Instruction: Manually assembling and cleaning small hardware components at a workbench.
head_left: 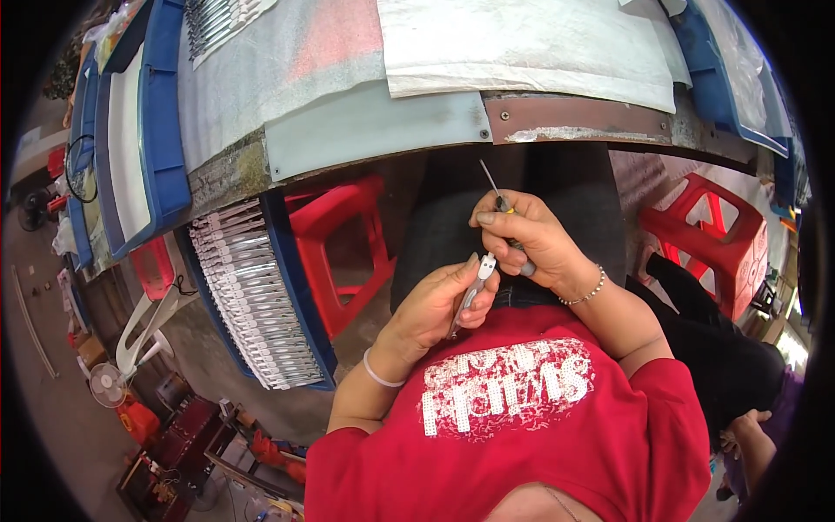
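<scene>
Poking from the clasping left hand [439,300] — a white-ended piece [474,294]; right hand [541,237] grips a thin-shafted tool [502,204].

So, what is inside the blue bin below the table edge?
The blue bin holds closely packed slim white-and-silver pieces. Anything beneath them is covered and cannot be seen.

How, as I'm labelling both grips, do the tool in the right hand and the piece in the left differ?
The tool shows a thin metal shaft; the piece is broader, with a white end. Toward the top of the picture, the tool leans left, the piece right. Both are held and partly hidden.
</scene>
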Motion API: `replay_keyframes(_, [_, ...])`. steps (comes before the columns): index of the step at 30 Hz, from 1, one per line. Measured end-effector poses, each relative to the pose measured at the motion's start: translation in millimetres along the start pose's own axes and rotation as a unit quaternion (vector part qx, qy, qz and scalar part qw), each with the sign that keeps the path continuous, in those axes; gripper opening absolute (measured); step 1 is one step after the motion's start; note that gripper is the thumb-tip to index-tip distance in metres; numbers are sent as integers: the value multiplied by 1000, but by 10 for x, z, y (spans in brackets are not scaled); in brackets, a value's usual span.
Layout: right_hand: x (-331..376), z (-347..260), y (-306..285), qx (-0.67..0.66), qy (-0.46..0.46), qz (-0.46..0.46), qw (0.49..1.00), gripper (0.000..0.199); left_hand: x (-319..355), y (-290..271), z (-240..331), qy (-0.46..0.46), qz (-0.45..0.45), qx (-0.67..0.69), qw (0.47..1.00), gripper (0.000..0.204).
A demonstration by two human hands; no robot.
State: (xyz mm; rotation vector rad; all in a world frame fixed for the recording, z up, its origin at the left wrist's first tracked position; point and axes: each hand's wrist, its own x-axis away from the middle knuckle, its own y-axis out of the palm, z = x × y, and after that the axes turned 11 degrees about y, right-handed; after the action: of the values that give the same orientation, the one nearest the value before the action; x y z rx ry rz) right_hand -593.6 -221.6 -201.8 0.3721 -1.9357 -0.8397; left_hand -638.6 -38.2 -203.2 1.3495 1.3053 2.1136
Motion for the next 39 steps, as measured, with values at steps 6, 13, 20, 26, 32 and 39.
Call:
replay_keyframes(6, [-4,29,94,2,-20,77,997,14,-21,56,-127,55,58,7,997,34])
replay_keyframes(13, [-25,18,55,-9,-4,65,998,15,-49,17,-220,88,34,34,995,34])
replay_keyframes(20, [-64,48,-34,-21,17,57,998,16,-85,10,-113,40,55,-33,997,34])
replay_keyframes(26, [-125,110,-108,-27,-23,77,996,17,-139,-39,-46,36,54,-12,998,36])
replay_keyframes(32, [214,-31,-168,388,-72,203,896,39,-108,-70,90,88,56,-125,987,39])
replay_keyframes(39, [705,-114,-155,650,-217,242,687,45,-94,-121,78,121,74,-223,964,36])
